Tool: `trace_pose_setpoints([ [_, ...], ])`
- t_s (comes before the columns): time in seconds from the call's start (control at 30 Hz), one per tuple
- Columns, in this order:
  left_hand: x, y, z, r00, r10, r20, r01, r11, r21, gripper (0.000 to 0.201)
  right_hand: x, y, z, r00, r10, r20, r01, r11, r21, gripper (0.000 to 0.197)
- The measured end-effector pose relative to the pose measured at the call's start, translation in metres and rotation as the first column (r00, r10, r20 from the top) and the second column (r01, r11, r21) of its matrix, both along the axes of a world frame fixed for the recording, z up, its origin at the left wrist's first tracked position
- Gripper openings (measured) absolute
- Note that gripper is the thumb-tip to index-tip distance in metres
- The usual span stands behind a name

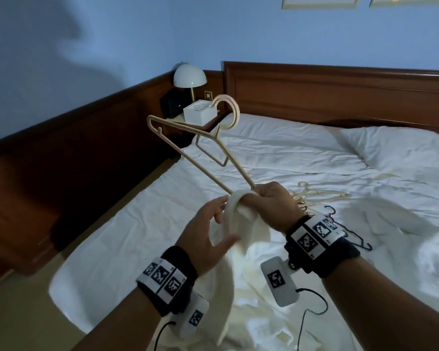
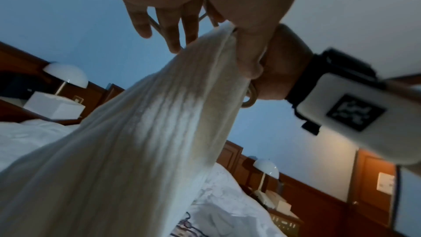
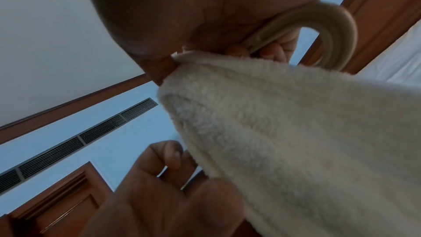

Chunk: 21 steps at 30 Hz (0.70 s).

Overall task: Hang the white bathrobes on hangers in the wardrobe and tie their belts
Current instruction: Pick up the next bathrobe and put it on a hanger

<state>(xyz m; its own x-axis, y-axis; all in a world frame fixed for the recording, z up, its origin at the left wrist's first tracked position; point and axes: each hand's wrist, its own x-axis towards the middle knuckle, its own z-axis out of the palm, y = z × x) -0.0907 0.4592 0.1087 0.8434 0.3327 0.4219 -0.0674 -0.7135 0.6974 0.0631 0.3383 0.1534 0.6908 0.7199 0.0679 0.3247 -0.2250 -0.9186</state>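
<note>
Cream plastic marks the hanger (image 1: 200, 138) slanting from centre frame toward the upper left of the head view. The right hand (image 1: 271, 203) grips one end of it together with a fold of the white bathrobe (image 1: 241, 231), which trails down onto the bed (image 1: 314, 153). The left hand (image 1: 208, 231), just left of it, has relaxed, spread fingers touching the cloth. More hangers (image 1: 317, 196) lie right of centre.

Left wrist view: the left hand (image 2: 173, 6) at top reaches with straight fingers onto the bathrobe (image 2: 136, 141) filling the centre.

Right wrist view: the right hand (image 3: 182, 15) at top clamps hanger (image 3: 323, 24) and bathrobe (image 3: 296, 141); the left hand (image 3: 170, 186) sits lower centre.
</note>
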Motion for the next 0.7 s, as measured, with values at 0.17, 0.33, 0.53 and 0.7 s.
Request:
trace_pose_setpoints([
  [0.17,0.004,-0.001,-0.008,0.991,0.123,-0.059,-0.125,0.992,-0.028,0.037,0.0,-0.002,-0.002,0.999,0.015,0.029,-0.014,1.0,-0.025,0.037],
  [0.33,0.004,0.006,0.002,0.995,-0.065,0.072,0.053,0.986,0.16,0.025,0.019,-0.012,-0.016,0.997,-0.004,0.073,0.015,0.988,-0.151,0.039],
  [0.53,0.004,0.021,-0.01,0.969,-0.044,-0.242,0.108,0.959,0.261,0.031,0.016,-0.021,-0.034,0.978,0.076,0.196,-0.023,0.965,-0.26,0.052],
  [0.7,0.006,0.016,-0.012,0.954,-0.003,-0.3,0.159,0.853,0.497,0.022,0.009,-0.019,-0.043,0.974,0.112,0.197,-0.055,0.959,-0.277,0.054],
])
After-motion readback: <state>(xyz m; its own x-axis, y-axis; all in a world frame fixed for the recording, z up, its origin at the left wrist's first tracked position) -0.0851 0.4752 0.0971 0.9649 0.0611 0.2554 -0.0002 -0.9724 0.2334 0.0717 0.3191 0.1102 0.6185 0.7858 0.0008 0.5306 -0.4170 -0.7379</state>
